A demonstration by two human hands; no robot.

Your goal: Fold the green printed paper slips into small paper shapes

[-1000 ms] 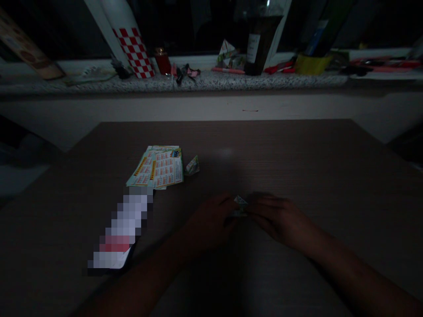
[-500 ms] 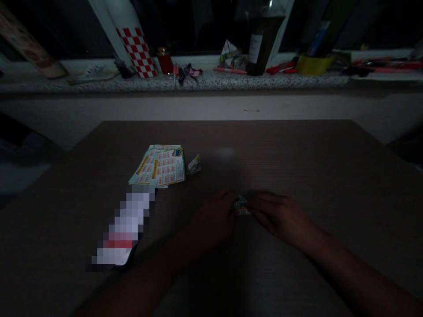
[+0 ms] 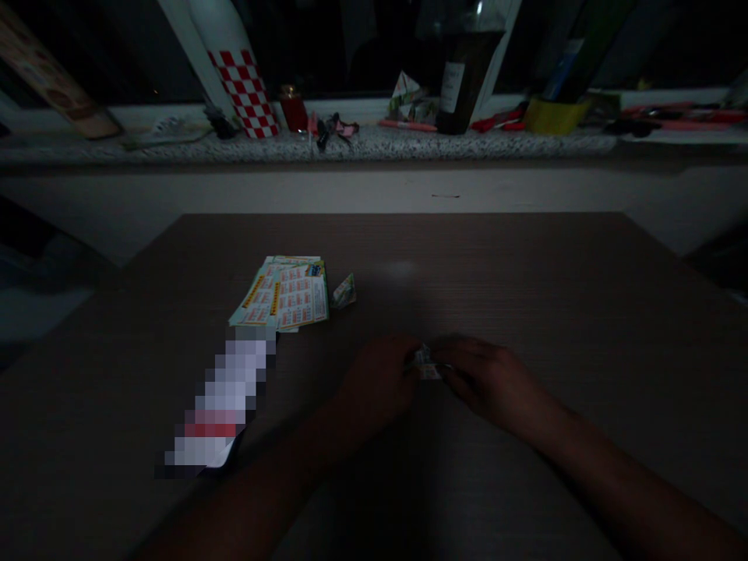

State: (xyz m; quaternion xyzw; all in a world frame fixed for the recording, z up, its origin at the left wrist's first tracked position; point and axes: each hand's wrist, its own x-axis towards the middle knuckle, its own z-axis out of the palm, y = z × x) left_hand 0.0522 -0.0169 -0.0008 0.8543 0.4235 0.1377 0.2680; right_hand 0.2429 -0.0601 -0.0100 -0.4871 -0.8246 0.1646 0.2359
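Note:
Between my two hands, low over the table's middle, is a small folded piece of printed paper point(image 3: 429, 371). My left hand point(image 3: 382, 378) pinches its left side, the fingertips partly lost in shadow. From the other side, my right hand point(image 3: 482, 374) grips the right edge with thumb and fingers. Up and to the left of my hands lies another small folded paper point(image 3: 344, 291), pointed at its top. Beside it is a fanned stack of printed paper slips point(image 3: 298, 296) with rows of red and white print and yellow strips.
A blurred-out flat object, perhaps a phone point(image 3: 225, 397), lies left of my left forearm. Behind the brown table point(image 3: 496, 249), a granite sill point(image 3: 362, 148) carries a red-checked bottle point(image 3: 245, 93), a dark labelled bottle point(image 3: 453, 89), a red lighter-like item point(image 3: 293, 109) and a yellow holder point(image 3: 555, 115).
My right fingers have shifted slightly on the folded paper, and its upper flap looks different between my hands. The other things on the table stay where they were.

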